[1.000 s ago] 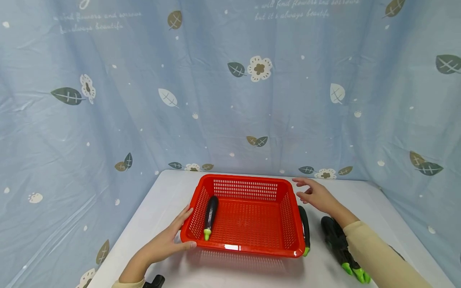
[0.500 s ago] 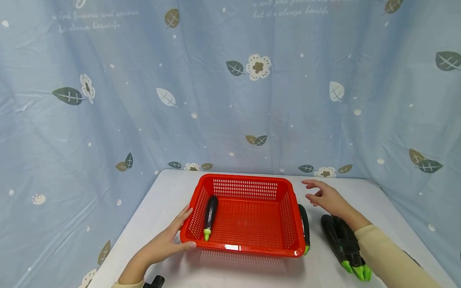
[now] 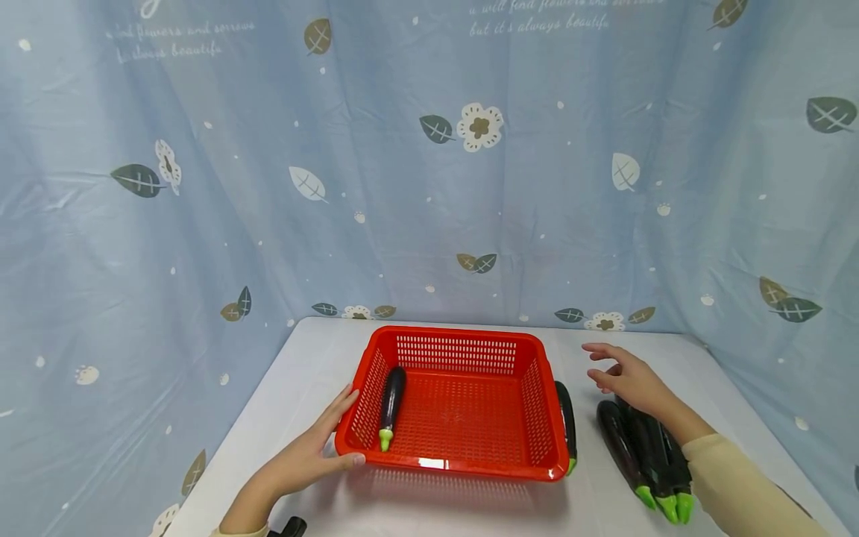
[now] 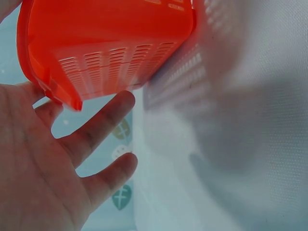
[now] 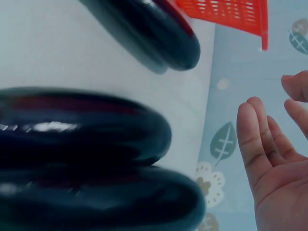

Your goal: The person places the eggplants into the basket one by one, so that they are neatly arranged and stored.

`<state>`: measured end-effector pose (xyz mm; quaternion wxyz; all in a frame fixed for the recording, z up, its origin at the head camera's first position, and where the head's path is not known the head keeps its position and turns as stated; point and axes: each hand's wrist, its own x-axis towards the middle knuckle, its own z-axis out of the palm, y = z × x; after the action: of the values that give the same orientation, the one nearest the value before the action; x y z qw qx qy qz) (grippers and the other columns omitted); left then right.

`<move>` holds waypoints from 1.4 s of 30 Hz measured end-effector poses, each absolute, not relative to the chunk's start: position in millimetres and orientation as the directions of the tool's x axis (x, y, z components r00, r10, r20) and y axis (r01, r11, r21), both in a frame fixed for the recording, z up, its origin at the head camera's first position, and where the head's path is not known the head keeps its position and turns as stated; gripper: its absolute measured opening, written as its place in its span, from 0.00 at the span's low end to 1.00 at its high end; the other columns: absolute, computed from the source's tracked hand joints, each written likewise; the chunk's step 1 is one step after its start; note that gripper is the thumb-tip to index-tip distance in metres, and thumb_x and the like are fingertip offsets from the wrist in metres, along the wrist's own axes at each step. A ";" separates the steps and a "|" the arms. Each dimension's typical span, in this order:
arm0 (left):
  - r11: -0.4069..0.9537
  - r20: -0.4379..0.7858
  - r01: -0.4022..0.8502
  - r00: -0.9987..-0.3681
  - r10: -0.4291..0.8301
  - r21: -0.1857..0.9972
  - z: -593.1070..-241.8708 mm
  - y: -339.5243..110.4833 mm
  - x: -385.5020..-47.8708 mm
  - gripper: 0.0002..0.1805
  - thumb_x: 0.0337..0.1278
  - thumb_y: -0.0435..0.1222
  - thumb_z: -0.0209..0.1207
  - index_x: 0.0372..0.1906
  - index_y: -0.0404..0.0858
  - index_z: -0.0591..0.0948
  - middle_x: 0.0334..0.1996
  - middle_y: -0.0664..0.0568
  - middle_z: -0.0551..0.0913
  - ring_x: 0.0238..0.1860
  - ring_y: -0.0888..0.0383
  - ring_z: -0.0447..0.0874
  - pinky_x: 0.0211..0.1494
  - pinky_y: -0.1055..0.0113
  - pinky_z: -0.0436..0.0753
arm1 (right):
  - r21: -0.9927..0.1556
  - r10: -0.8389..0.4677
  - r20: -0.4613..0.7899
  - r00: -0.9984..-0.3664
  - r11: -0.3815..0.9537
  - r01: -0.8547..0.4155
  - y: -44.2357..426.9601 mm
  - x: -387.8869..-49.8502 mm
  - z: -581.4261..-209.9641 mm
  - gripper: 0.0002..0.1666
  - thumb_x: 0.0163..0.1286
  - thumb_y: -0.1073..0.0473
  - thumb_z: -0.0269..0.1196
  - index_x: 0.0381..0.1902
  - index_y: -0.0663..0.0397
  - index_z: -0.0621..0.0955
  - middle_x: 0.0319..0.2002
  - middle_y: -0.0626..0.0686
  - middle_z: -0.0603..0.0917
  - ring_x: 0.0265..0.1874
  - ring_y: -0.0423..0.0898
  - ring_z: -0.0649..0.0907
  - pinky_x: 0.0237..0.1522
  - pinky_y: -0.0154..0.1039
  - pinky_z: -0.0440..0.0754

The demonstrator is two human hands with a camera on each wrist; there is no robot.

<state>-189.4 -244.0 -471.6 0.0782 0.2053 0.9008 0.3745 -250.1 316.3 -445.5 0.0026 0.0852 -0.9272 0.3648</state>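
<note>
A red plastic basket [image 3: 463,418] stands on the table, with one eggplant [image 3: 392,403] lying along its left side, green stem toward the front. My left hand [image 3: 305,459] rests against the basket's left front corner. Its fingers look straight and spread in the left wrist view, touching the rim. My right hand [image 3: 627,377] hovers with loosely bent fingers, holding nothing. Below it lie several eggplants [image 3: 620,447] side by side, partly hidden by the forearm. Another eggplant [image 3: 567,421] lies just outside the basket's right wall, partly covered by the rim.
The white table [image 3: 322,350] ends at a blue curtain [image 3: 429,224] printed with leaves and flowers, which hangs behind and along both sides. A small black object [image 3: 291,528] shows near the left wrist at the bottom edge.
My right hand has moved right and slightly toward me, away from the basket, over the group of eggplants. The left hand and basket have stayed in place.
</note>
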 end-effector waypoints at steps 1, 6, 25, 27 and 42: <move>0.634 0.015 0.312 -0.903 0.429 0.708 -471.4 -244.2 -189.6 0.55 0.59 0.53 0.68 0.83 0.50 0.49 0.83 0.50 0.42 0.77 0.34 0.52 0.65 0.28 0.67 | -0.674 -0.150 0.067 -0.986 0.722 -0.156 317.9 -249.1 -446.4 0.35 0.73 0.54 0.66 0.72 0.60 0.70 0.60 0.70 0.77 0.31 0.45 0.83 0.36 0.45 0.87; 0.632 0.009 0.305 -0.905 0.426 0.713 -470.8 -246.0 -190.8 0.55 0.59 0.54 0.68 0.83 0.51 0.49 0.83 0.50 0.42 0.77 0.35 0.52 0.65 0.28 0.66 | -0.678 -0.127 0.074 -0.989 0.721 -0.143 326.0 -243.2 -448.6 0.34 0.73 0.54 0.66 0.71 0.61 0.70 0.59 0.71 0.77 0.31 0.47 0.83 0.36 0.43 0.87; 0.613 -0.004 0.289 -0.903 0.430 0.735 -469.4 -248.2 -193.6 0.54 0.60 0.53 0.68 0.83 0.51 0.49 0.83 0.52 0.41 0.78 0.36 0.51 0.66 0.28 0.65 | -0.659 -0.103 0.118 -0.988 0.736 -0.155 354.5 -222.9 -450.9 0.31 0.74 0.57 0.64 0.69 0.65 0.70 0.58 0.75 0.76 0.30 0.47 0.85 0.31 0.35 0.84; 0.614 -0.004 0.288 -0.904 0.428 0.735 -469.1 -248.0 -193.8 0.54 0.59 0.53 0.68 0.83 0.51 0.49 0.83 0.52 0.41 0.78 0.36 0.51 0.66 0.28 0.65 | -0.652 -0.099 0.119 -0.988 0.742 -0.153 356.0 -220.7 -450.2 0.32 0.75 0.55 0.64 0.70 0.64 0.70 0.58 0.75 0.76 0.31 0.47 0.84 0.31 0.35 0.84; 0.617 0.009 0.301 -0.903 0.430 0.727 -473.9 -246.9 -193.0 0.55 0.59 0.53 0.69 0.83 0.51 0.49 0.83 0.52 0.42 0.78 0.36 0.51 0.66 0.28 0.65 | -0.615 -0.050 0.108 -0.993 0.781 -0.106 369.4 -207.8 -451.1 0.33 0.76 0.53 0.63 0.71 0.63 0.70 0.60 0.74 0.75 0.34 0.49 0.85 0.31 0.35 0.83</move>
<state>-193.0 -246.9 -473.9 0.0831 0.2039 0.8953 0.3871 -207.8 369.4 -451.1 0.0427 0.0415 -0.9427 0.3282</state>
